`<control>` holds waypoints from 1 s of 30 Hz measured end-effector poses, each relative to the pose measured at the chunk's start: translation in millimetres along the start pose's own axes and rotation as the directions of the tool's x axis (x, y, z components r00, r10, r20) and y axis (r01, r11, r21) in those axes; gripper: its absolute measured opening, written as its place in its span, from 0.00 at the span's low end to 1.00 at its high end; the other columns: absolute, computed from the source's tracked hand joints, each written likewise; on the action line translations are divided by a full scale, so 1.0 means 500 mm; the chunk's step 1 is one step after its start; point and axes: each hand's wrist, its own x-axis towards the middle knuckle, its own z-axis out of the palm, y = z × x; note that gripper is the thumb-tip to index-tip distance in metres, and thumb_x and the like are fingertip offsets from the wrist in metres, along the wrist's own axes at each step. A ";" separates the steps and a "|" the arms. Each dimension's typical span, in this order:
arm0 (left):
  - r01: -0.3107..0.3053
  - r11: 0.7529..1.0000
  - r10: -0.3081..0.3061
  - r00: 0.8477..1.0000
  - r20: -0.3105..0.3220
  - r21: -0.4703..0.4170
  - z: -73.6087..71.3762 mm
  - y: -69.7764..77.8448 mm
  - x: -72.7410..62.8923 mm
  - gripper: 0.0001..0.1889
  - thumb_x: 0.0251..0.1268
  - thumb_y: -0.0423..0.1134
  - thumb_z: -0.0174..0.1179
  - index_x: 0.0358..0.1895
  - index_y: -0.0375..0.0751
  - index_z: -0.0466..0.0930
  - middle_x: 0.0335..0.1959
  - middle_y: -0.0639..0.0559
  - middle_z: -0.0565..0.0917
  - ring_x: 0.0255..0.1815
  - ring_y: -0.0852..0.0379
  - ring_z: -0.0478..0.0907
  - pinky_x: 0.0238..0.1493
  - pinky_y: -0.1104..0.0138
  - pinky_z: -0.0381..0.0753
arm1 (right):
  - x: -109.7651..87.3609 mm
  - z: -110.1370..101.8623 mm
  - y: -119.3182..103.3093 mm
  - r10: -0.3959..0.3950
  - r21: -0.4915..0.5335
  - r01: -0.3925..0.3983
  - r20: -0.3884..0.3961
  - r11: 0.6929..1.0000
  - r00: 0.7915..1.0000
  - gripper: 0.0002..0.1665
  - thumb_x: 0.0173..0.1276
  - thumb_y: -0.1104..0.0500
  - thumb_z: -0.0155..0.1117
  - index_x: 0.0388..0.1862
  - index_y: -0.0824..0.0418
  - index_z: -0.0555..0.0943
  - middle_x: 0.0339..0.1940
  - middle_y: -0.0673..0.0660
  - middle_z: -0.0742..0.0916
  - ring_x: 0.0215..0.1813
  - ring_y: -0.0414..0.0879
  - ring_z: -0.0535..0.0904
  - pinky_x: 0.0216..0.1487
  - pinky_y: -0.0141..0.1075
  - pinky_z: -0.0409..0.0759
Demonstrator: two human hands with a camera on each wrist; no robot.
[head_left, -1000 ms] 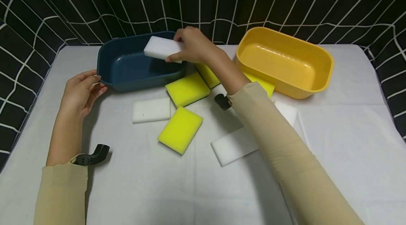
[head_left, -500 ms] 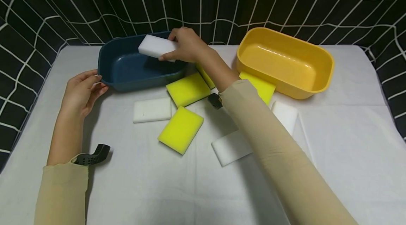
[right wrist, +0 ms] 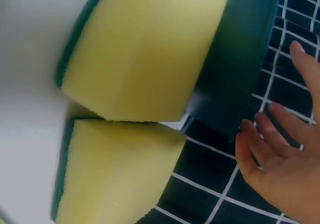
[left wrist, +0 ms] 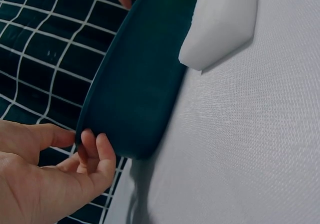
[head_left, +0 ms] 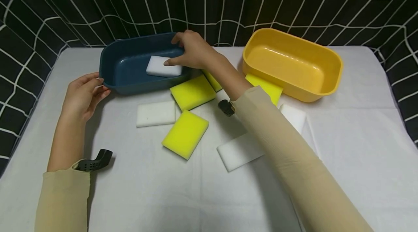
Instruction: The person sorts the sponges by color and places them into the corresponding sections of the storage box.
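**Head view: released a white sponge (head_left: 156,67) inside the blue bin (head_left: 143,86)**

Step in hand: judged to be the letting-go. Spread the grip of the right hand (head_left: 196,51) over the bin's right end, with thumb and fingers apart, clamping nothing. Overlapped the sponge with the thumb; could not tell whether touching. Located the sponge low in the bin's right half, close to the near wall; could not confirm full settling on the base.

Clamped the grip of the left hand (head_left: 81,94) on the bin's rim at its left end.

Listed loose on the table (head_left: 147,192): yellow sponges (head_left: 186,134), other white sponges (head_left: 156,113). Stood apart at right: yellow bin (head_left: 287,66).

Next move, as judged: called for raising the right hand clear of the rim without dragging the sponge, then probably for reaching toward another white piece.

Changed since half a second earlier: dropped from a raised hold into the bin; parted from the right fingers. Unchanged: held at the same rim spot with the left.
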 end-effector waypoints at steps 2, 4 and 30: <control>0.001 1.000 -0.001 1.000 0.001 0.003 -0.002 0.001 0.000 0.08 0.81 0.31 0.53 0.56 0.38 0.76 0.45 0.49 0.77 0.33 0.62 0.82 0.35 0.76 0.87 | -0.007 -0.001 -0.003 -0.020 0.007 0.020 -0.002 1.000 1.000 0.41 0.71 0.46 0.75 0.74 0.66 0.74 0.69 0.65 0.78 0.69 0.56 0.73 0.71 0.42 0.76; 0.002 1.000 -0.002 1.000 0.001 0.000 -0.003 0.001 0.000 0.09 0.81 0.31 0.53 0.57 0.37 0.76 0.45 0.49 0.78 0.33 0.61 0.83 0.35 0.76 0.87 | -0.015 -0.001 -0.008 -0.036 0.013 0.036 -0.005 0.999 0.999 0.40 0.71 0.47 0.75 0.74 0.65 0.74 0.69 0.65 0.78 0.70 0.56 0.74 0.71 0.42 0.76; -0.001 1.000 0.001 1.000 0.006 0.003 0.001 0.001 -0.002 0.09 0.82 0.31 0.53 0.58 0.37 0.75 0.45 0.49 0.78 0.33 0.62 0.83 0.35 0.76 0.87 | -0.123 0.033 -0.059 -0.194 0.043 0.193 0.007 0.980 0.981 0.33 0.72 0.50 0.75 0.69 0.64 0.79 0.63 0.65 0.82 0.62 0.56 0.78 0.62 0.40 0.80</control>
